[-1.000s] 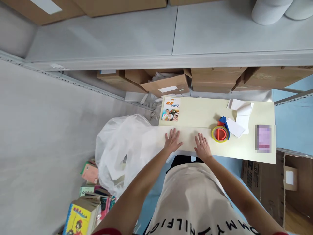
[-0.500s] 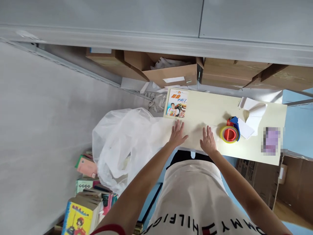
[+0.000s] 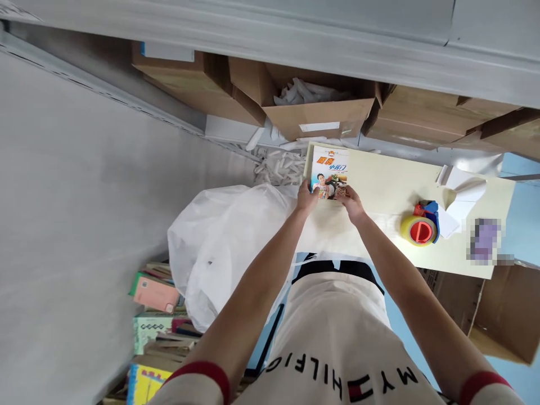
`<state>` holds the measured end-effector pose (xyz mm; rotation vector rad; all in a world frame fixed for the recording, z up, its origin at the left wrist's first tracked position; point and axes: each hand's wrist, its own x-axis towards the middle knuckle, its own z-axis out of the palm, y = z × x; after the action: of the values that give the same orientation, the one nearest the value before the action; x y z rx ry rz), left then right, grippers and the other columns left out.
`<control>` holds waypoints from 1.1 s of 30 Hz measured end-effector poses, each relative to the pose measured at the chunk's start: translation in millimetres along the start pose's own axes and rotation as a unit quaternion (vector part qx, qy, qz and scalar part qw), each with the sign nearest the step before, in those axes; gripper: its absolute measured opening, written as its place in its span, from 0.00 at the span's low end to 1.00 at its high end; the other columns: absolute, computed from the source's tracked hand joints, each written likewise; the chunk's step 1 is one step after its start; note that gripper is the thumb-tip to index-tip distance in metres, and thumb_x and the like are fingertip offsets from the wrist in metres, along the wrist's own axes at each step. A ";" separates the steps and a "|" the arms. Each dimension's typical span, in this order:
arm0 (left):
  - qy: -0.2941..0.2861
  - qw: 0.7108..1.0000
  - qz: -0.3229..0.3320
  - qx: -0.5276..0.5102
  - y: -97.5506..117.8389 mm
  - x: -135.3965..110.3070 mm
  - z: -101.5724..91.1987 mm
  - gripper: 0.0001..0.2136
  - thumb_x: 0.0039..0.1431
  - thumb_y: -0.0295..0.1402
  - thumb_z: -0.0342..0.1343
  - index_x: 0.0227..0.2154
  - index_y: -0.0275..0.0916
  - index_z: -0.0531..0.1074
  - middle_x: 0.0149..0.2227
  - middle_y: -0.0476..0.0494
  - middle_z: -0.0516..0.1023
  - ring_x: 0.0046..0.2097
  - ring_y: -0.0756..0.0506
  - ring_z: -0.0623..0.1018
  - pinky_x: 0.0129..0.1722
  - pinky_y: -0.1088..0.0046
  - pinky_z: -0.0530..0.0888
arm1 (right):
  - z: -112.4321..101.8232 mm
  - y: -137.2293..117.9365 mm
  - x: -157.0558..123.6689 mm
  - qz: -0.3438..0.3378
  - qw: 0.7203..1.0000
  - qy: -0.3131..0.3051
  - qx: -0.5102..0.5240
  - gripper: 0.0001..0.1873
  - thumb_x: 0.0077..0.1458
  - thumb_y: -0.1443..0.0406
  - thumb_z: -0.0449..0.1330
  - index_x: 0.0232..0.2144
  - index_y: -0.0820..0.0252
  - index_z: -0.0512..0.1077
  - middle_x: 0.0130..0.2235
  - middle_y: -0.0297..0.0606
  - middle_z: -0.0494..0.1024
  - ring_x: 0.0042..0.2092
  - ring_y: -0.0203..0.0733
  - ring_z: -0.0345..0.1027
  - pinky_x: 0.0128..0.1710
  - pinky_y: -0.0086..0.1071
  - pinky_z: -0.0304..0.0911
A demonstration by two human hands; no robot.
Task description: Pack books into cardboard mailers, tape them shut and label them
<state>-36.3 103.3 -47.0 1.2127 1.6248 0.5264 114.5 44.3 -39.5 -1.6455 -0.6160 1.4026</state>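
Observation:
A book (image 3: 331,169) with a white cover, orange and blue lettering and a picture of a person with food lies at the far left end of the cream table (image 3: 388,180). My left hand (image 3: 307,198) grips its near left corner, thumb on the cover. At the near right corner, my right hand (image 3: 352,205) is closed on the book too, with its thumb over the cover. The fingers under the book are hidden. White translucent plastic film (image 3: 232,236) hangs off the table's left side, close by my left hand.
Right of my hands are a tape dispenser (image 3: 423,229) with yellow tape, white papers (image 3: 466,188) and a blurred purple item (image 3: 485,241). Cardboard boxes (image 3: 320,119) stand on the shelf behind. Stacked books (image 3: 154,332) are low on the left, an open carton (image 3: 506,309) at lower right.
Both hands have moved forward from lying flat on the table and have taken hold of the book's near corners. The camera view has shifted, so the table appears further right.

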 end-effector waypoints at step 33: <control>-0.129 0.941 0.137 0.281 -45.8 -214.4 139.5 0.34 0.52 0.17 0.51 0.63 0.39 0.53 0.57 0.33 0.63 0.61 0.37 0.65 0.60 0.54 0.65 | -156.9 137.4 -179.1 -0.085 0.899 0.248 -0.350 0.33 0.51 0.65 0.56 0.60 0.58 0.58 0.62 0.55 0.58 0.63 0.60 0.52 0.58 0.59 0.54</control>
<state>66.4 -135.3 -42.6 1.8660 1.4260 0.0499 198.8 -216.4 -62.3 -2.3309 -0.9945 0.5914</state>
